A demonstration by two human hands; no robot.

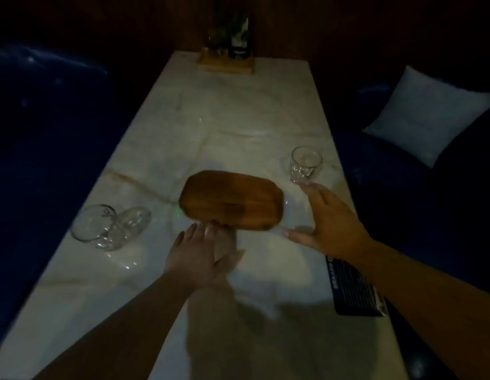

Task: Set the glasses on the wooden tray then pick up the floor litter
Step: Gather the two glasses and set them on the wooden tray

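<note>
An oval wooden tray (230, 201) lies bare in the middle of the pale marble table (238, 111). My left hand (200, 255) is open, fingers spread, its fingertips touching the tray's near left edge. My right hand (328, 218) is open and hovers just right of the tray, holding nothing. An upright clear glass (305, 163) stands on the table right beyond my right hand's fingertips. Two clear glasses (109, 226) lie on their sides close together near the table's left edge. The scene is dim, and no floor litter shows.
A wooden holder (225, 64) with a dark bottle and greenery stands at the table's far end. A dark printed card (353, 289) lies at the near right edge. Dark blue benches flank the table; a pale cushion (427, 116) rests on the right one.
</note>
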